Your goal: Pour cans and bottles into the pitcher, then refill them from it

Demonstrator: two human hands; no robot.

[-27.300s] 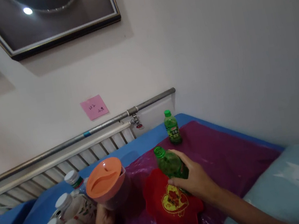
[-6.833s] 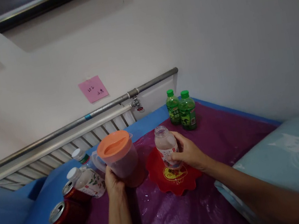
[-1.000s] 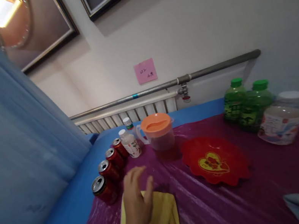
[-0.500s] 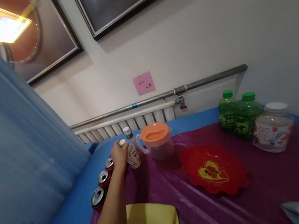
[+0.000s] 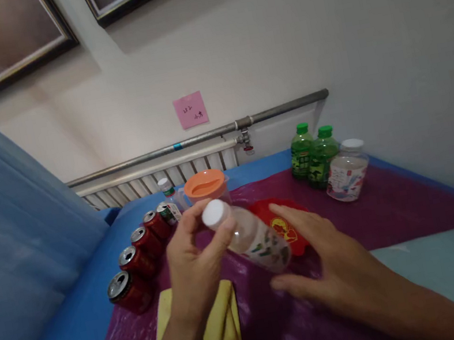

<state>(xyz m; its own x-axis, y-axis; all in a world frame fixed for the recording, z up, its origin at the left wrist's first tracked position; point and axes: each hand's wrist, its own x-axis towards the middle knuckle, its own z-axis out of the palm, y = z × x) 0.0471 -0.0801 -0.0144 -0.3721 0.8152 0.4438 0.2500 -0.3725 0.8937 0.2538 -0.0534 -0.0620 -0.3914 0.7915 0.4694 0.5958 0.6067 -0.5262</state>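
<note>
A clear plastic bottle (image 5: 250, 236) with a white cap and a patterned label hangs tilted above the table, its cap end up and to the left. My left hand (image 5: 195, 263) grips it near the cap, thumb and fingers on either side. Beside the bottle's lower end is my right hand (image 5: 321, 253), thumb and fingers spread wide around its base; whether they touch it I cannot tell. Behind the bottle lies a red scalloped plate (image 5: 260, 208) with a yellow heart design, partly hidden. Below my left hand is a folded yellow cloth (image 5: 222, 329).
Several drink cans (image 5: 132, 292) line the left side. A small clear bottle (image 5: 168, 192) and an orange-lidded pitcher (image 5: 205, 184) stand at the back. Green bottles (image 5: 301, 151) and a white-capped jar (image 5: 347, 172) stand at right. A pale blue cloth (image 5: 453, 259) lies front right.
My left hand has lifted the bottle from beside the pitcher and brought it nearer, tilted. My right hand has left the pale blue cloth and come to the bottle. The view has shifted.
</note>
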